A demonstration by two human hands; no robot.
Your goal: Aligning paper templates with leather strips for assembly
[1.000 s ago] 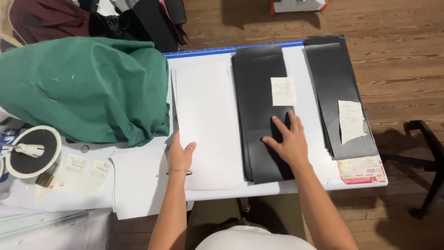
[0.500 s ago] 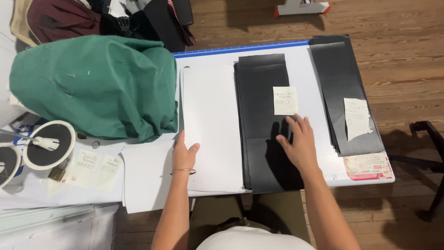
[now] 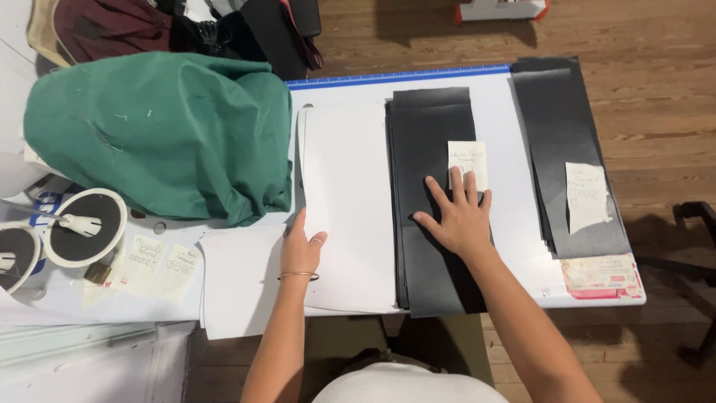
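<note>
Bags point(image 3: 246, 30) of dark fabric sit at the upper left of the frame, contents hard to make out behind green cloth point(image 3: 164, 134). Left hand point(image 3: 302, 250), near lower centre, grips the left edge of the white sheet stack point(image 3: 347, 209), thumb hidden beneath. Right hand point(image 3: 459, 216) lies flat with fingers spread on the black sheet stack point(image 3: 432, 149) at centre, fingertips reaching a small paper note point(image 3: 468, 160).

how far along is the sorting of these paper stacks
Looks done: a black stack at the table's right edge, lying apart with a note on top. In hand: the right hand presses flat on the middle black stack; the left hand grips the white sheets. Left: those two stacks, apparently.
</note>
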